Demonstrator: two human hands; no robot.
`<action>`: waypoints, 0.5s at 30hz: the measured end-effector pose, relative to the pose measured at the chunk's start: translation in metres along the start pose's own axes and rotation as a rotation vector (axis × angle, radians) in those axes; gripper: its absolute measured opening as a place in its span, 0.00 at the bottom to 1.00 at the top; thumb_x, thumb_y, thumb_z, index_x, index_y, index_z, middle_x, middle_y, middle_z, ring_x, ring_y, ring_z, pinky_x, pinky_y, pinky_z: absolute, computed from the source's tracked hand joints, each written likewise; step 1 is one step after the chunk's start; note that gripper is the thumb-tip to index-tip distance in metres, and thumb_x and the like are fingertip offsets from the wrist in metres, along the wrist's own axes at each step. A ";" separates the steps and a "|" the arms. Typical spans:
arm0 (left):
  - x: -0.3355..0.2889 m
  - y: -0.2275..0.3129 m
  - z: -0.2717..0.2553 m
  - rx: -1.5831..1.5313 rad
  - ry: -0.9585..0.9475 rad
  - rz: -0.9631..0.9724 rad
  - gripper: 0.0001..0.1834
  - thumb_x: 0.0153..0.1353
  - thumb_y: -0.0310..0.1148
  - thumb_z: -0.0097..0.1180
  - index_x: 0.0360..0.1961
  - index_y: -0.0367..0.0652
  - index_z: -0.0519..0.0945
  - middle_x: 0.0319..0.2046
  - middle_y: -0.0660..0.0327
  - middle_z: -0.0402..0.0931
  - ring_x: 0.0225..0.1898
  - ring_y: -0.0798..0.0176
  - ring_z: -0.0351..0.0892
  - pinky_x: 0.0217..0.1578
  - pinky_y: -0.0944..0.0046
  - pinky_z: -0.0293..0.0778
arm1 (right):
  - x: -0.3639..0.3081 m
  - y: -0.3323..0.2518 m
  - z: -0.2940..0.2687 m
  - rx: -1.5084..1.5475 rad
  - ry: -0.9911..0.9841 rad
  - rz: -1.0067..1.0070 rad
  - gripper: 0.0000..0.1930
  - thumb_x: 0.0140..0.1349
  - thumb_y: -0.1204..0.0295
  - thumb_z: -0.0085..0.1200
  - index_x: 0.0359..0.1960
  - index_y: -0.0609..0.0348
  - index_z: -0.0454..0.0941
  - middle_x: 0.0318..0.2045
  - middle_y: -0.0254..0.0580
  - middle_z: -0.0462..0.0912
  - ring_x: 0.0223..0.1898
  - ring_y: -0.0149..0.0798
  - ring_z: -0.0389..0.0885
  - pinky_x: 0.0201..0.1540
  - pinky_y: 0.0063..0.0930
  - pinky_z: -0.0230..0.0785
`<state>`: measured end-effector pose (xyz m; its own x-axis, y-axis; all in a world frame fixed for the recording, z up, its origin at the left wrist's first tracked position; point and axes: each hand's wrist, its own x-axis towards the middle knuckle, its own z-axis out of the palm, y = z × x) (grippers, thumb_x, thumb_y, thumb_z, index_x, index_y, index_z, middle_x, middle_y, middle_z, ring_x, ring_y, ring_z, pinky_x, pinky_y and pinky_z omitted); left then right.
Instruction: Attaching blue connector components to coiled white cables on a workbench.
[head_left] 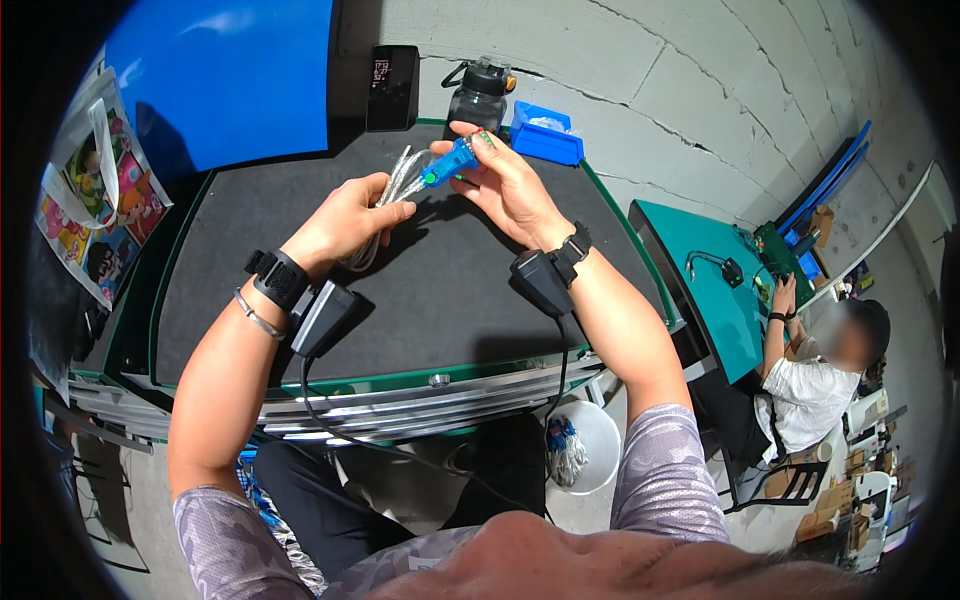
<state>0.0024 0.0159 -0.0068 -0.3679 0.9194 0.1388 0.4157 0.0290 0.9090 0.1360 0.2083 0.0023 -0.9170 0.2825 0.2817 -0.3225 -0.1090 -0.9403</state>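
Note:
Over the dark work mat, my left hand [340,222] is closed around a looped silvery, see-through cable [404,178]. One end of the cable runs into a blue plastic connector [447,166], which has a small green spot near the cable side. My right hand [512,190] pinches the connector's far end between thumb and fingers. A bit of green and red shows by those fingertips, too small to make out. The connector is tilted, its far end up and to the right. Both wrists wear black straps with a black box and a wire.
At the back of the table [250,320] stand a black display device [392,88], a dark bottle [480,95] and a blue bin [546,134] with clear pieces. A patterned bag [130,180] hangs left. Below, a white bucket [592,470] holds similar cables. A co-worker [812,400] sits at a green table [690,255].

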 end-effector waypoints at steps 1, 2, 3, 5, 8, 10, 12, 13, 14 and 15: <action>0.000 0.000 -0.001 0.000 0.001 0.003 0.13 0.64 0.39 0.59 0.37 0.40 0.74 0.22 0.69 0.69 0.24 0.76 0.69 0.26 0.73 0.64 | 0.000 0.000 0.000 0.067 -0.023 0.018 0.23 0.73 0.55 0.42 0.63 0.53 0.66 0.56 0.43 0.76 0.55 0.32 0.74 0.61 0.35 0.61; -0.001 0.001 -0.001 0.008 0.024 -0.013 0.13 0.63 0.39 0.59 0.36 0.39 0.75 0.22 0.68 0.71 0.24 0.75 0.70 0.26 0.71 0.65 | 0.000 -0.001 0.000 0.132 -0.035 0.041 0.24 0.74 0.53 0.37 0.63 0.53 0.67 0.56 0.44 0.76 0.55 0.33 0.74 0.61 0.35 0.61; -0.001 0.001 -0.001 0.018 0.050 -0.034 0.12 0.63 0.38 0.59 0.35 0.38 0.75 0.21 0.67 0.72 0.24 0.74 0.71 0.26 0.70 0.67 | 0.000 -0.001 -0.001 0.133 -0.047 0.034 0.24 0.74 0.53 0.37 0.63 0.53 0.67 0.56 0.44 0.76 0.55 0.33 0.74 0.61 0.35 0.61; -0.002 0.002 -0.001 0.008 0.059 -0.034 0.12 0.62 0.38 0.59 0.35 0.39 0.75 0.21 0.67 0.72 0.24 0.74 0.71 0.26 0.69 0.66 | 0.001 -0.001 -0.002 0.159 -0.052 0.042 0.26 0.75 0.51 0.31 0.62 0.53 0.68 0.56 0.45 0.77 0.55 0.33 0.74 0.61 0.36 0.61; -0.001 0.002 0.000 -0.004 0.064 -0.026 0.12 0.62 0.38 0.59 0.34 0.39 0.76 0.21 0.67 0.72 0.24 0.74 0.71 0.26 0.69 0.66 | 0.001 -0.001 -0.004 0.117 -0.079 0.031 0.26 0.73 0.49 0.37 0.62 0.51 0.67 0.54 0.42 0.78 0.56 0.32 0.72 0.58 0.33 0.59; -0.001 0.002 0.000 -0.008 0.069 -0.021 0.11 0.62 0.38 0.59 0.34 0.39 0.76 0.21 0.67 0.71 0.24 0.74 0.71 0.27 0.69 0.66 | 0.000 0.001 -0.004 0.096 -0.069 0.037 0.25 0.72 0.48 0.39 0.61 0.51 0.68 0.54 0.42 0.78 0.55 0.32 0.73 0.58 0.33 0.59; -0.001 0.002 -0.001 0.006 0.039 -0.019 0.12 0.65 0.39 0.58 0.39 0.41 0.75 0.23 0.70 0.69 0.24 0.77 0.69 0.26 0.72 0.65 | 0.001 0.002 -0.004 0.080 -0.057 0.051 0.25 0.71 0.48 0.41 0.60 0.50 0.68 0.54 0.42 0.78 0.55 0.32 0.73 0.58 0.33 0.60; -0.001 0.002 -0.001 -0.006 0.036 -0.017 0.12 0.65 0.39 0.58 0.39 0.41 0.75 0.23 0.70 0.69 0.24 0.77 0.69 0.26 0.72 0.65 | 0.001 0.003 -0.004 0.152 -0.064 0.071 0.25 0.70 0.48 0.44 0.59 0.50 0.69 0.53 0.41 0.78 0.54 0.32 0.73 0.57 0.33 0.60; 0.000 0.002 0.001 -0.077 0.046 -0.001 0.12 0.65 0.39 0.58 0.40 0.41 0.75 0.23 0.70 0.69 0.24 0.77 0.69 0.26 0.72 0.66 | 0.001 0.003 -0.004 0.221 -0.057 0.096 0.25 0.69 0.48 0.47 0.58 0.50 0.69 0.53 0.40 0.78 0.54 0.33 0.73 0.57 0.34 0.61; 0.001 0.003 0.001 -0.148 0.056 0.015 0.13 0.65 0.39 0.58 0.41 0.41 0.75 0.24 0.71 0.69 0.24 0.77 0.69 0.27 0.73 0.67 | 0.001 0.003 -0.004 0.222 -0.074 0.093 0.25 0.69 0.48 0.47 0.58 0.50 0.69 0.53 0.40 0.78 0.54 0.33 0.73 0.57 0.34 0.61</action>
<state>0.0044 0.0172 -0.0048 -0.4101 0.8958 0.1711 0.2956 -0.0469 0.9542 0.1346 0.2123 -0.0010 -0.9571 0.1918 0.2170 -0.2723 -0.3404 -0.9000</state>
